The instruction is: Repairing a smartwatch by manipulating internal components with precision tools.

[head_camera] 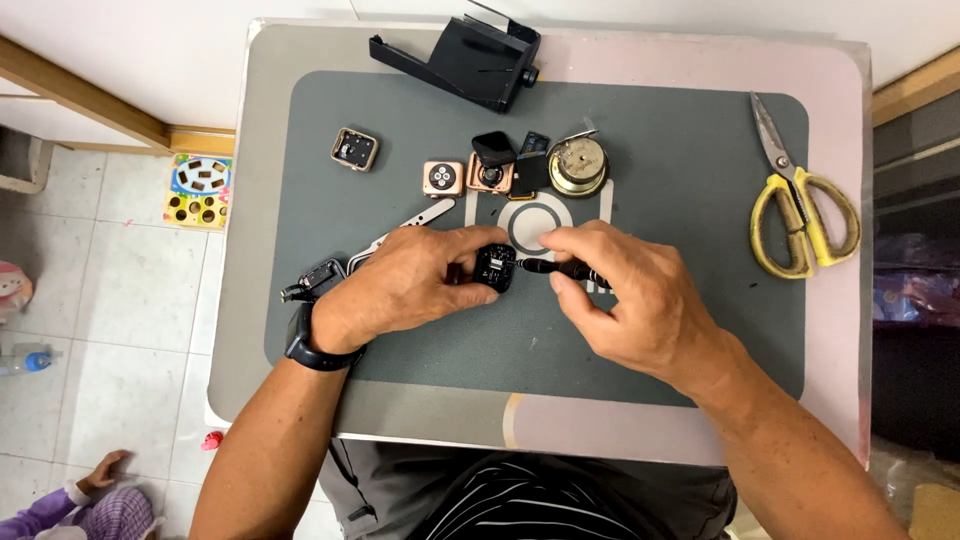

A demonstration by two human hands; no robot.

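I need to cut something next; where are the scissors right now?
In the head view, the yellow-handled scissors lie at the mat's far right edge, beyond the right hand.

Screwdriver: tip hidden against the module, shaft mostly under the right hand. Module's lower edge covered by left hand fingers. Tweezers partly under that hand. Small parts by the round movement too small to identify.

Both bare forearms reach in from below and converge at the middle. The left hand, palm down, has its fingers curled in a closed grip. The right hand pinches thumb against fingertips, its wrist angled inward towards the left.
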